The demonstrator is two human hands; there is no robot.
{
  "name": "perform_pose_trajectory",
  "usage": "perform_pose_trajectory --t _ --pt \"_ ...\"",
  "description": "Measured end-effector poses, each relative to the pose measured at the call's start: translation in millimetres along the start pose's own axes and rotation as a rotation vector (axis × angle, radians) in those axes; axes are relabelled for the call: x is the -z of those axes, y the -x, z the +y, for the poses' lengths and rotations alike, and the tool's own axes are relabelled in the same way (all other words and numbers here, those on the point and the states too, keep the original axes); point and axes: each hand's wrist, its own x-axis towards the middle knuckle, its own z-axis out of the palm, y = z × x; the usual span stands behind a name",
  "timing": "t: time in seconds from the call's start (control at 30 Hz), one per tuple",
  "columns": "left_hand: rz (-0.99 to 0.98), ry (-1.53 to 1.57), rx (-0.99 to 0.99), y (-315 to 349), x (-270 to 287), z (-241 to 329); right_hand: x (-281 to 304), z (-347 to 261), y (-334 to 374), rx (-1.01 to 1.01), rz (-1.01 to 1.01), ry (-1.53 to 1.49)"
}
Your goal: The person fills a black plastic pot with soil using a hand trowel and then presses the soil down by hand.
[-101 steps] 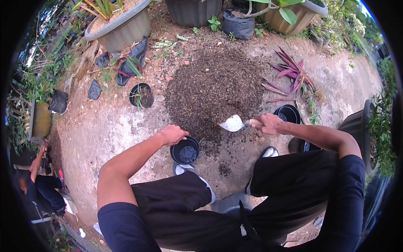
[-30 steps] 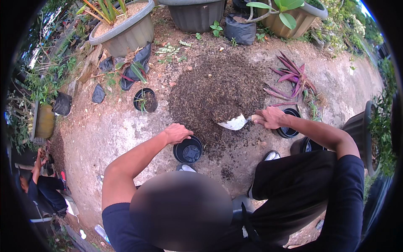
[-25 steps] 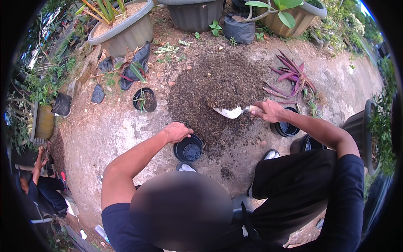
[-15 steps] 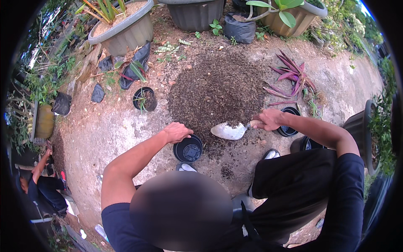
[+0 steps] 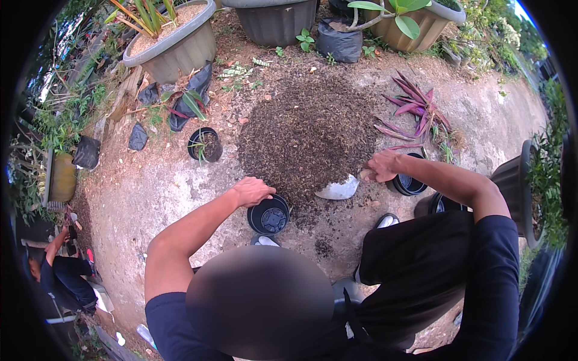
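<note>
My left hand grips the rim of a black plastic pot, which stands on the ground with its bare ribbed bottom showing. In my right hand is the handle of a trowel. Its pale metal blade lies at the near right edge of a broad heap of dark, crumbly soil, with part of the blade covered by soil. The left-hand pot touches the heap's near left edge.
A small potted plant stands left of the heap. Uprooted purple-leaved plants lie to its right. Black pots stand beside my right forearm. Large planters line the back. Another person works at far left.
The trowel blade has shifted right and tipped, with more soil over it. My right hand has moved slightly up. My left hand still holds the pot in place.
</note>
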Motion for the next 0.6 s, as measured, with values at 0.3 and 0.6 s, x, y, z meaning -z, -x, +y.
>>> perform_pose_trajectory --t 0.3,0.6 --pt "0.035 -0.017 -0.044 -1.5 -3.9 -4.4 28.1 -3.4 21.5 -0.009 0.142 -0.069" --pt "0.05 -0.004 -0.032 -2.0 2.4 0.6 85.7 0.5 26.5 0.008 0.341 -0.208"
